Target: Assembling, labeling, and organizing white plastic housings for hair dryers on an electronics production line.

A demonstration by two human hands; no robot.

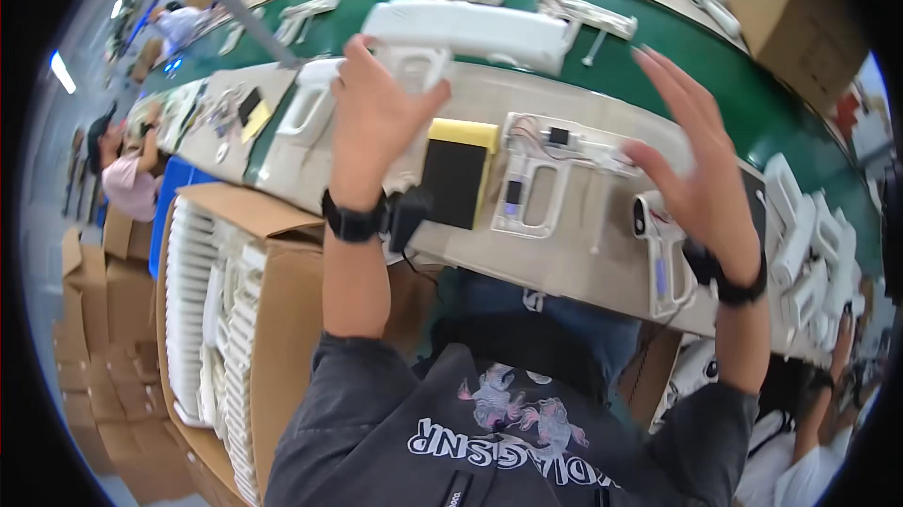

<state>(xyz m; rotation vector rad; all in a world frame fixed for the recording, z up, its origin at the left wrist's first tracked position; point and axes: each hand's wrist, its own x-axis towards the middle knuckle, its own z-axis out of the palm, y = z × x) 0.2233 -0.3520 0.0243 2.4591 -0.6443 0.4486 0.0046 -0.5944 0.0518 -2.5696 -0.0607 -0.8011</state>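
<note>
My left hand (376,121) is raised over the far left part of the bench, thumb and fingers apart. Just beyond it lies a large white plastic shell (480,32) with a looped handle; whether my fingertips touch it I cannot tell. My right hand (691,168) hovers on the right, its fingers stretched and nothing in them. Between the hands lies an opened white handheld housing (524,226) with wires and small black parts inside. A second white housing (660,248) sits near the front edge below my right hand. A black pad (451,185) rests on yellow paper (466,133).
A carton (292,356) packed with stacked white parts stands on my left. Along the far side runs a green surface (649,70) carrying more white housings. White shells (800,225) pile up at right, with a large carton (790,13) behind. Other people work at far left and lower right.
</note>
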